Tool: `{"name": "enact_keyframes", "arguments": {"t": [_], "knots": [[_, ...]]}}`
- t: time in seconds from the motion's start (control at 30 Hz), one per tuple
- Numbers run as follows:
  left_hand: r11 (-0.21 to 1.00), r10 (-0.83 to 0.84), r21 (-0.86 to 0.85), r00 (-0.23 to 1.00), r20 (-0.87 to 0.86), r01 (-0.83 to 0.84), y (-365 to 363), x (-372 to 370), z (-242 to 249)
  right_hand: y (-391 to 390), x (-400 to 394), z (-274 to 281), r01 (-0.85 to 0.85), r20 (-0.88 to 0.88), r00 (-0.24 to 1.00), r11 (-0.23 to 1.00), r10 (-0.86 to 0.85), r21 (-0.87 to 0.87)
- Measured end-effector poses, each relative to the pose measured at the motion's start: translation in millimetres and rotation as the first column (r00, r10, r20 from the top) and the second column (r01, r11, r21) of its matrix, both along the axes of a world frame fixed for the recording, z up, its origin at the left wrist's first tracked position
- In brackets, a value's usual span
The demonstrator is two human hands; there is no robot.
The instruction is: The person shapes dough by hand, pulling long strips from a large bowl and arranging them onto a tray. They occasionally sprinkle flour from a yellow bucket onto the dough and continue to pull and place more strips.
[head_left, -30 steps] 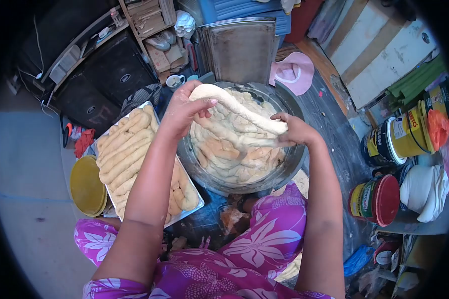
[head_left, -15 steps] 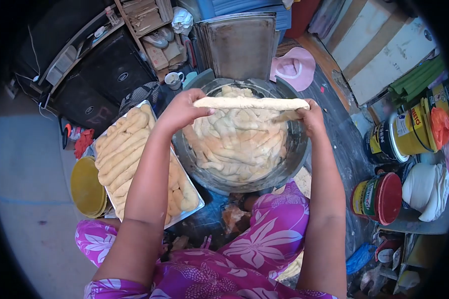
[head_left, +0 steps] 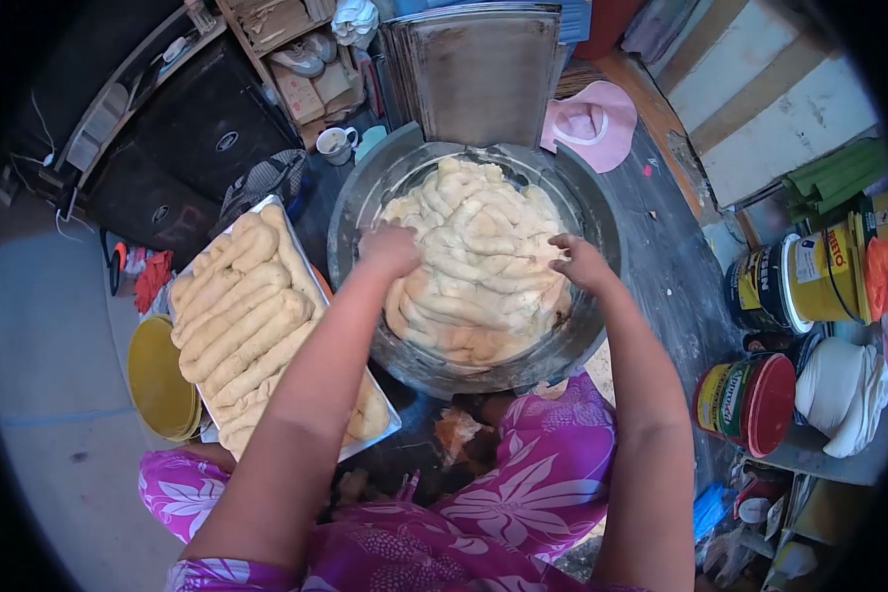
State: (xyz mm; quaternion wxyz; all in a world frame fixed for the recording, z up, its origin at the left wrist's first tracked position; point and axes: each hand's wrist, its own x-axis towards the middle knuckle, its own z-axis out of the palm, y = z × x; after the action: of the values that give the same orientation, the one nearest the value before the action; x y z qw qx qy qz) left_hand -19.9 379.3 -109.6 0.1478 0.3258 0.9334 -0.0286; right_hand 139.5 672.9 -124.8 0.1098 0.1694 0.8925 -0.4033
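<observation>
A wide dark basin (head_left: pixel 353 326) holds a heap of long, pale dough strips (head_left: pixel 479 296) laid side by side and overlapping. My left hand (head_left: pixel 390 249) rests at the heap's left edge, its fingertips blurred and partly hidden against the dough. Across from it, my right hand (head_left: pixel 584 264) touches the right edge with thumb and fingers apart. No strip is lifted above the heap. To the left of the basin, a white-edged tray (head_left: pixel 390 426) carries thick, rounded dough rolls (head_left: pixel 242 321) in a row; my left forearm passes over its right side.
Behind the basin stand stacked metal trays (head_left: pixel 483 74), with a pink hat (head_left: pixel 594 128) beside them. A mug (head_left: pixel 336 145) is at the back left. Paint buckets (head_left: pixel 745 405) line the right side, and a yellow lid (head_left: pixel 160 380) lies left of the tray.
Both hands have come down from above the basin to the heap. The dough strip stretched between them is no longer held up. The view has shifted slightly.
</observation>
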Motion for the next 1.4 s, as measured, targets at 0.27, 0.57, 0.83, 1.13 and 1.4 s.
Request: {"name": "enact_keyframes", "arguments": {"t": [0.27,0.57,0.83,1.13,1.4], "knots": [[0.988,-0.057,-0.113,0.924,0.377,0.107,34.6,56.0,8.2,15.3,-2.6,-81.2,-0.029,0.354,0.924,0.9,-0.142,0.435],[0.995,-0.105,0.04,0.935,0.34,0.097,-8.9,67.8,30.9,-117.5,16.1,-201.3,0.474,-0.103,0.86,0.707,-0.5,0.524],[0.984,-0.159,0.13,0.926,0.343,0.121,-12.1,79.8,33.4,-134.1,37.0,-161.9,0.594,0.119,0.75,0.742,-0.651,0.31],[0.995,-0.102,0.039,0.893,0.437,0.094,-13.3,81.4,33.8,-181.4,-8.8,-178.8,0.611,0.028,0.761,0.731,-0.648,0.303],[0.995,-0.097,0.026,0.874,0.476,0.096,-15.1,90.0,33.1,-82.0,-1.8,-201.8,0.288,-0.049,0.956,0.957,-0.289,-0.015]]}}
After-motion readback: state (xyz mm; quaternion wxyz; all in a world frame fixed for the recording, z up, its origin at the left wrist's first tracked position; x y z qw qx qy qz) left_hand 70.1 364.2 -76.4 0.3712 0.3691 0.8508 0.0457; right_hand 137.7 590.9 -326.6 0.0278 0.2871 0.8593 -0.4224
